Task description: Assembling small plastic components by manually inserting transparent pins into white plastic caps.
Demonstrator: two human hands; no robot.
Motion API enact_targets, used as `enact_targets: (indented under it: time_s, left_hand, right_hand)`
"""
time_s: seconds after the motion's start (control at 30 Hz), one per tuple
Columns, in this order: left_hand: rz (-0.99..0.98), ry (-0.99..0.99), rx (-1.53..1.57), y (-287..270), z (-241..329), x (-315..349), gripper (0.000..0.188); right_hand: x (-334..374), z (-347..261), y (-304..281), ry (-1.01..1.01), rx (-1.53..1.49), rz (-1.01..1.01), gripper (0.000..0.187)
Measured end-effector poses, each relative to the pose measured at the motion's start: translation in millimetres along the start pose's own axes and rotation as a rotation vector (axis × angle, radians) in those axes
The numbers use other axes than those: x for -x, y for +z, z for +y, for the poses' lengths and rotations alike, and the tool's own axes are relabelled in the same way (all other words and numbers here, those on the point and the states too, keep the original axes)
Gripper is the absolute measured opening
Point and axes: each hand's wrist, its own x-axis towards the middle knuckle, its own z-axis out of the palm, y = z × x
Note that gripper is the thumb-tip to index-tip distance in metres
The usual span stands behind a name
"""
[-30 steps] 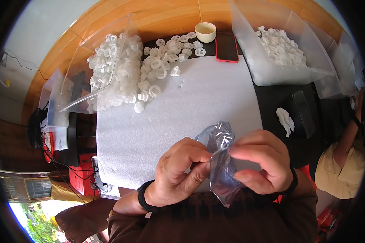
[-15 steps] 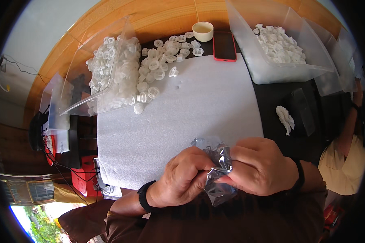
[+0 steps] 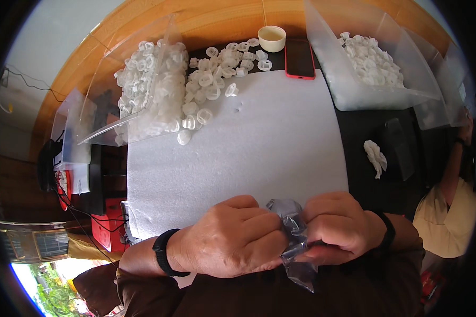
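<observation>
1. Here at the near edge of the white foam sheet, the crinkled plastic bag sits between both hands, knuckles hiding part of it!
2. Left hand curls tight on the film; right hand pinches the other side, fingers bent.
3. Far left, a clear plastic bin brims with white plastic caps, and loose ring-rimmed caps spill onto the sheet's corner.
4. Far right, a frosted bin holds more white pieces; between stand a round cream cup and a red-edged smartphone.
5. On the black desk, a crumpled white tissue lies beside the sheet.
6. Textures: bag glossy and creased, foam matte and faintly pitted.
</observation>
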Motion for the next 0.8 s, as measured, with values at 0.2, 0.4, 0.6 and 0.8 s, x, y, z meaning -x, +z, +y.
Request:
enact_targets:
  time_s: [0.2,0.4,0.6,0.8]
  left_hand:
    - [-0.054,0.026,0.094,1.2,1.9,6.3,0.021]
    - [-0.073,0.025,0.100,5.1,3.3,14.8,0.023]
    - [-0.143,0.042,0.033,2.7,3.9,15.4,0.022]
    - [-0.192,0.112,0.017,1.1,2.8,18.5,0.028]
  right_hand:
    - [5.3,-1.8,0.9,-0.036,0.132,-0.161,0.024]
    - [11.4,-5.2,3.6,-0.153,0.213,-0.200,0.026]
    - [17.2,-3.1,-0.4,-0.251,0.319,-0.196,0.035]
    - [24.5,-6.1,1.0,-0.244,0.357,-0.197,0.035]
